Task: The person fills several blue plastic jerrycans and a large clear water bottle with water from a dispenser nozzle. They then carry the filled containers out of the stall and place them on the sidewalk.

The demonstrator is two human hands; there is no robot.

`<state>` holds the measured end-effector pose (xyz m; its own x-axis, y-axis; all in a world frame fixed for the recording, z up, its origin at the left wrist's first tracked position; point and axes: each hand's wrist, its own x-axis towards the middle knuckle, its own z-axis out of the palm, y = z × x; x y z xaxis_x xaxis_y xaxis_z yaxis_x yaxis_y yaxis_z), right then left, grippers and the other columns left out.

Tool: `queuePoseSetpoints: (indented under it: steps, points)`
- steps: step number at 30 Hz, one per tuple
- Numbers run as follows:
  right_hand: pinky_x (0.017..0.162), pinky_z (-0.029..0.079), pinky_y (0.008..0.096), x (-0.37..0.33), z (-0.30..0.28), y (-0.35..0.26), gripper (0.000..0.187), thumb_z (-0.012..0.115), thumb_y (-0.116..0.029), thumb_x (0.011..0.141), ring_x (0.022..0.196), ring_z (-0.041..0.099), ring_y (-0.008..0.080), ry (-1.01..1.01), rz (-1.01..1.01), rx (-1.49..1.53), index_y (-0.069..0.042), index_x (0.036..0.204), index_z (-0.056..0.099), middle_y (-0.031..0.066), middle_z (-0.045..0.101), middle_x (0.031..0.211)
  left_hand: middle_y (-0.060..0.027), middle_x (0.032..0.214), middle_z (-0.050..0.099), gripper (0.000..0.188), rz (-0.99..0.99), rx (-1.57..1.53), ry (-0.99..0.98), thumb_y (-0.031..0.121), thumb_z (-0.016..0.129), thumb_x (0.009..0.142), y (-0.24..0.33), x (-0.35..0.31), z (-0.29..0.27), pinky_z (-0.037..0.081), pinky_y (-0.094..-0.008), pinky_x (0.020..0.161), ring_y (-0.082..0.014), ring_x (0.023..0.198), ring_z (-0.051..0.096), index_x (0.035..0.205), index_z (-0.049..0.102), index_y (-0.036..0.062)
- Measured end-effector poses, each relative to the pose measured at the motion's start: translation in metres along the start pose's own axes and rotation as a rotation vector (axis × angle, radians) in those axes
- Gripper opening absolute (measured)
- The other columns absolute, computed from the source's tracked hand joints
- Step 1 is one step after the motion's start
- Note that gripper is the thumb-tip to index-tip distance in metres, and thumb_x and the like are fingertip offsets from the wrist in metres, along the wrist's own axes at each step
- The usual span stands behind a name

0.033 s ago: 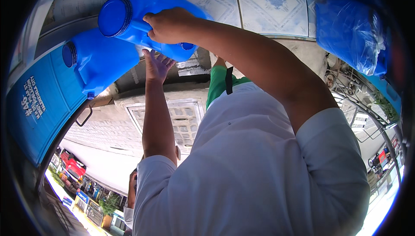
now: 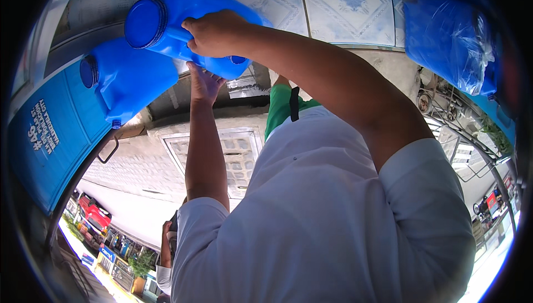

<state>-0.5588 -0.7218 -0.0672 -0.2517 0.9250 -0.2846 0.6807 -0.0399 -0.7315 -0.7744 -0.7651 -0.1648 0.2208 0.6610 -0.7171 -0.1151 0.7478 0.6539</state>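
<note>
My right hand [image 2: 219, 32] is closed round the handle of a blue plastic water jug [image 2: 183, 11], which lies tilted with its large round cap facing left. Just below it is my left hand [image 2: 205, 85], palm up and fingers stretched toward the jug's underside. The jug hides part of those fingers, and I cannot tell whether they press on it. A second blue jug [image 2: 139, 72], also capped, sits to the left behind the first one, on or beside a light-blue printed panel [image 2: 55, 125].
White-and-blue patterned tiles [image 2: 350, 11] cover a ledge ahead. Another blue container [image 2: 444, 42], wrapped in clear plastic, stands at the right near metal wheels and bars [image 2: 433, 100]. A metal grate [image 2: 222, 147] lies in the ground. Another person's arm [image 2: 165, 247] shows at the lower left.
My left hand has risen slightly, closer to the jug's underside, and more of its fingers are hidden. My right hand and the jug have barely shifted.
</note>
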Motion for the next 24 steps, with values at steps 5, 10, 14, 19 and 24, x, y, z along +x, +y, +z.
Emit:
queuePoseSetpoints:
  steps: [5, 10, 14, 19, 24]
  points:
    - [0.080, 0.057, 0.0474, -0.008, -0.010, 0.008, 0.040, 0.065, -0.028, 0.089, 0.096, 0.071, 0.0316, -0.002, -0.086, -0.055, -0.007, 0.123, 0.061, 0.0149, 0.072, 0.103, -0.0095, 0.158, 0.031, 0.108, 0.009, -0.035, -0.085, 0.082, 0.055, 0.080, -0.021, 0.012, 0.029, 0.037, -0.0517, 0.111, -0.0300, 0.143, 0.035, 0.157, 0.021, 0.0150]
    - [0.076, 0.057, 0.0474, -0.027, -0.022, 0.021, 0.044, 0.069, -0.027, 0.086, 0.087, 0.071, 0.0334, -0.011, -0.106, -0.062, -0.008, 0.124, 0.060, 0.0170, 0.072, 0.094, -0.0105, 0.157, 0.033, 0.104, -0.015, -0.037, -0.175, 0.078, 0.056, 0.083, -0.038, -0.001, 0.048, 0.037, -0.0495, 0.112, -0.0294, 0.143, 0.036, 0.156, 0.022, 0.0113]
    - [0.075, 0.057, 0.0467, -0.059, -0.038, 0.044, 0.050, 0.069, -0.023, 0.083, 0.086, 0.071, 0.0324, -0.064, -0.104, -0.114, -0.010, 0.130, 0.059, 0.0168, 0.072, 0.092, -0.0098, 0.154, 0.036, 0.103, -0.099, -0.086, -0.188, 0.071, 0.067, 0.081, -0.064, -0.012, 0.074, 0.038, -0.0490, 0.110, -0.0293, 0.141, 0.037, 0.155, 0.025, 0.0126]
    - [0.077, 0.057, 0.0449, -0.114, -0.065, 0.079, 0.048, 0.070, -0.023, 0.082, 0.086, 0.072, 0.0308, -0.034, -0.098, -0.155, -0.010, 0.128, 0.060, 0.0141, 0.073, 0.093, -0.0070, 0.153, 0.038, 0.095, -0.229, -0.105, -0.278, 0.062, 0.071, 0.084, -0.095, -0.024, 0.126, 0.035, -0.0498, 0.111, -0.0290, 0.139, 0.040, 0.153, 0.026, 0.0174]
    - [0.074, 0.056, 0.0442, -0.186, -0.091, 0.123, 0.050, 0.071, -0.023, 0.080, 0.080, 0.071, 0.0315, 0.007, -0.017, -0.159, -0.012, 0.127, 0.060, 0.0133, 0.072, 0.089, -0.0071, 0.153, 0.039, 0.090, -0.328, -0.050, -0.304, 0.054, 0.073, 0.087, -0.133, -0.027, 0.181, 0.029, -0.0548, 0.113, -0.0296, 0.140, 0.040, 0.153, 0.022, 0.0209]
